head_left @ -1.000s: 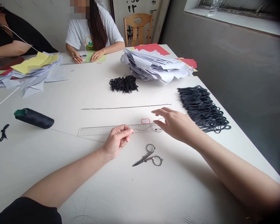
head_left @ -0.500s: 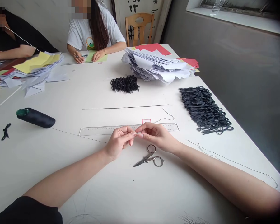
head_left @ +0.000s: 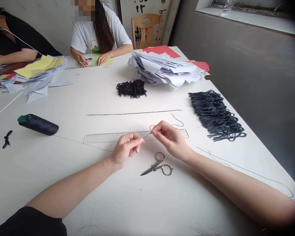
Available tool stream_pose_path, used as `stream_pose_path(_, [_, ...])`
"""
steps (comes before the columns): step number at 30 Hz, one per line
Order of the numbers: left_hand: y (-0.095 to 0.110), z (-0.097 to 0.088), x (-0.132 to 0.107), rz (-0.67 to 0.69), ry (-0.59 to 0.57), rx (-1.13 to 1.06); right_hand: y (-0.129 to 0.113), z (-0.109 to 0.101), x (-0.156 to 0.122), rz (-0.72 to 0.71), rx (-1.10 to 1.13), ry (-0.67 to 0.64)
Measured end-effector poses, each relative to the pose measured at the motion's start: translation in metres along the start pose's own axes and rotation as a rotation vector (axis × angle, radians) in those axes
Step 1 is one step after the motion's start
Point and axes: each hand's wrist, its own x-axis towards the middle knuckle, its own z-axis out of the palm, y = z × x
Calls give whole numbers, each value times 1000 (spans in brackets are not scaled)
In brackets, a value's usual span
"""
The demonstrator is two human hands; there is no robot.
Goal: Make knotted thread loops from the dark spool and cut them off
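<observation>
Between my two hands runs a short stretch of dark thread [head_left: 147, 135]. My left hand [head_left: 127, 147] pinches it between thumb and forefinger, and my right hand [head_left: 169, 139] pinches it a little higher and to the right. Behind the hands lies a clear ruler [head_left: 105, 137], partly covered by them. Open-bladed scissors [head_left: 154, 167] rest on the table just below my right hand. From a spool of black thread [head_left: 39, 124] on the left, a thin strand leads toward my left hand. Beyond the ruler a dark cord [head_left: 135, 113] is laid out straight.
Looped black cords [head_left: 216, 114] lie bundled at the right, and a smaller black bundle [head_left: 131, 88] sits farther back. A paper stack [head_left: 167, 67] stands behind it. Loose thread [head_left: 250, 175] curls by my right forearm. Across the table a person [head_left: 100, 36] holds a pen.
My right hand has moved up and slightly right, away from my left hand, and a length of thread now shows between them. My left hand has stayed about where it was.
</observation>
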Motion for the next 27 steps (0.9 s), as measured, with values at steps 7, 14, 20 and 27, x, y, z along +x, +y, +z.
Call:
stream_pose_path(7, [2, -1, -7, 176, -44, 302, 3, -9, 8, 5, 187, 350])
stream_pose_path(14, [16, -8, -2, 719, 243, 770, -9, -10, 1, -305, -119, 271])
stream_pose_path(20, [24, -10, 0, 621, 121, 535, -9, -3, -3, -352, -203, 89])
stream_pose_path(27, [16, 0, -2, 144, -266, 128, -9, -2, -4, -405, -285, 0])
